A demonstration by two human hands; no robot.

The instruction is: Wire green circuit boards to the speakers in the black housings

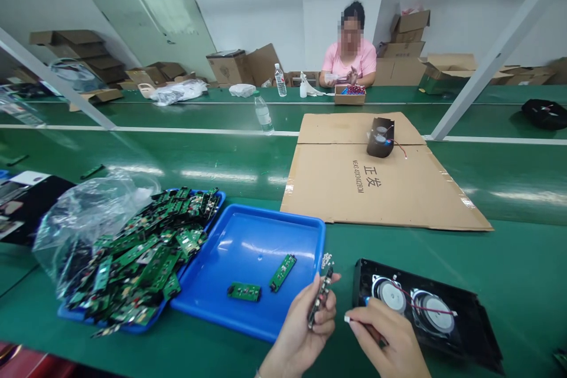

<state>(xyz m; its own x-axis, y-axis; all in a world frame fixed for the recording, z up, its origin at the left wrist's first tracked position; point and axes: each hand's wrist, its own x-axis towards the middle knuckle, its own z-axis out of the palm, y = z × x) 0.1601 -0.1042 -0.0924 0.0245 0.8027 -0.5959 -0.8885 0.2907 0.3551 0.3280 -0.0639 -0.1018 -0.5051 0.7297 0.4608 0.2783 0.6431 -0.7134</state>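
Observation:
My left hand [305, 322] is closed around a green circuit board [319, 301], turned edge-on with its components showing. Between the thumb and forefinger of my right hand [387, 336] is a small white connector [347, 319], held just right of the board and apart from it. Any wire behind the connector is hidden by the fingers. Beside and partly behind my right hand lies a black speaker housing [469, 319] with two round speakers [438, 310] and a thin red wire. Small white pieces [326, 260] are heaped by the tray's right edge.
Two loose boards [282, 272] lie in the blue tray [266, 218]. Left of it, another tray is heaped with circuit boards [150, 260] beside a clear bag [97, 212]. A cardboard sheet [328, 189] bears another speaker housing [381, 137]. A person [354, 59] sits opposite, beyond slanted posts [491, 53].

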